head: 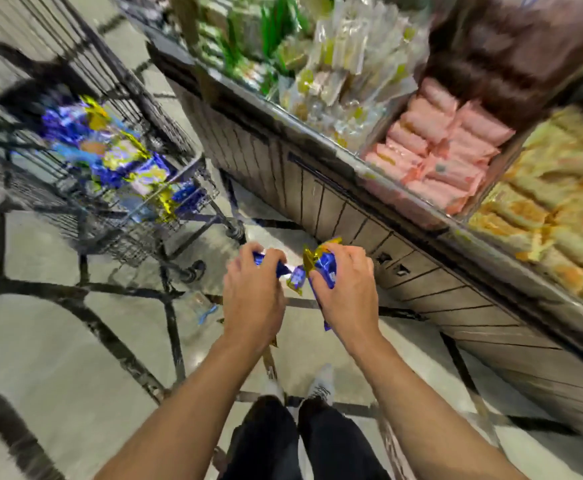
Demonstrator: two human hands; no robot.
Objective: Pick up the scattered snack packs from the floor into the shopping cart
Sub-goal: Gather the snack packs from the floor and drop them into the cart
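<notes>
Both your hands are out in front of you, side by side and close together, each one full. Your left hand (253, 296) is curled tight around a blue snack pack (272, 264), only its blue end poking out past your fingers. Your right hand (347, 289) is clamped on another blue-and-gold pack (323, 263), its gold crimped edge sticking up above your thumb. Between the two hands a small blue-and-gold piece (296, 280) shows; which hand holds it, you can't tell from here.

The shopping cart (165, 109) stands up and to your left, well apart from your hands, and its basket already holds a heap of blue and yellow snack packs (110, 150), blurred. One pale, clear-looking wrapper (200, 306) lies on the tiled floor (58, 341) just left of your left wrist, near the cart's wheel (193, 270).

To your right runs a display bin (335, 199) with pink packets (446, 157), clear bags and orange-yellow packs. Your white shoes (323, 382) show below, between your forearms.
</notes>
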